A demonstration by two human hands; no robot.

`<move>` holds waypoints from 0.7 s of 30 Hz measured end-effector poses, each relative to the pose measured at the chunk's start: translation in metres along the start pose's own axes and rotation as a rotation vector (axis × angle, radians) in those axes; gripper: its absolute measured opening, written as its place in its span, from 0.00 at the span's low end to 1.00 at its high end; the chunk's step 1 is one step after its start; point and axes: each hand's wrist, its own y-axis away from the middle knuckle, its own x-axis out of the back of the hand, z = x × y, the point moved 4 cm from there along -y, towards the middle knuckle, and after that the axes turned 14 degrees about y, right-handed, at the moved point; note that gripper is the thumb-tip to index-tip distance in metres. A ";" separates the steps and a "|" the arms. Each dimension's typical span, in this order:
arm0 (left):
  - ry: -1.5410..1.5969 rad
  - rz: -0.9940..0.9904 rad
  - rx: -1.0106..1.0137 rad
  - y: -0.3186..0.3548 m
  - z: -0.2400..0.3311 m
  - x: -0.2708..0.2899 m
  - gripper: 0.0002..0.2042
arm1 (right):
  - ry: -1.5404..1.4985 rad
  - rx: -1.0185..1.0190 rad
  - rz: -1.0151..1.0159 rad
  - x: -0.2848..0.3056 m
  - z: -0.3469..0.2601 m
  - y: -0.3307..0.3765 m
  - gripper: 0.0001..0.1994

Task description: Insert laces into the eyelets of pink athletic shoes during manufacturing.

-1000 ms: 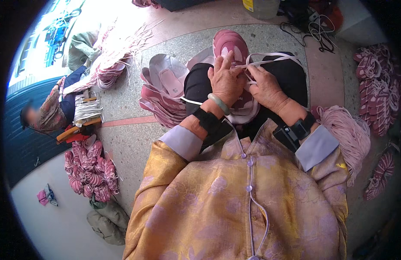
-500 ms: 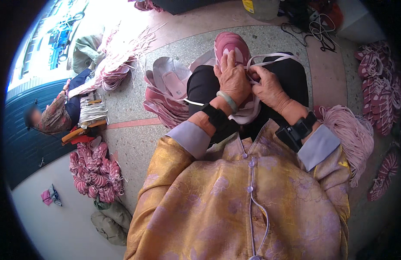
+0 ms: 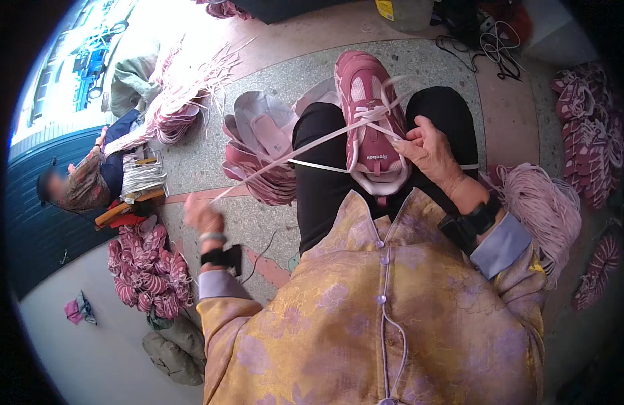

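A pink sneaker [image 3: 376, 145] rests between my black-trousered knees, its toe pointing away from me and its heel opening towards me. Stretched taut from its upper part, a pale pink shoelace [image 3: 285, 158] runs down to the left. Out at that end my left hand [image 3: 205, 217] is closed on the lace, slightly smeared by motion. Close by the shoe's right side, my right hand [image 3: 430, 150] pinches a short length of lace between thumb and finger, its other fingers partly curled. Another loop of lace [image 3: 393, 94] is blurred above the tongue.
Nested pink shoe uppers [image 3: 261, 145] stand left of my knee. A hank of pink laces [image 3: 538, 216] hangs at my right. Bundled pink uppers [image 3: 150, 266] lie lower left, more [image 3: 592, 135] at far right. A seated person [image 3: 89, 172] works at the left beside long strands.
My left hand has left the shoe and swung far out to the left, drawing the lace straight. My right hand has shifted slightly right and down, uncovering the shoe's laced front.
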 end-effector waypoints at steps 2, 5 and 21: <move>-0.548 -0.239 0.164 0.029 -0.100 0.041 0.04 | 0.044 -0.052 -0.016 -0.008 0.005 -0.012 0.34; -0.818 0.065 0.288 0.047 -0.071 0.055 0.04 | 0.144 -0.020 0.015 -0.003 0.005 -0.021 0.32; 0.759 -0.270 -0.625 0.006 0.301 -0.060 0.11 | -0.447 -0.049 0.036 -0.017 -0.016 -0.057 0.03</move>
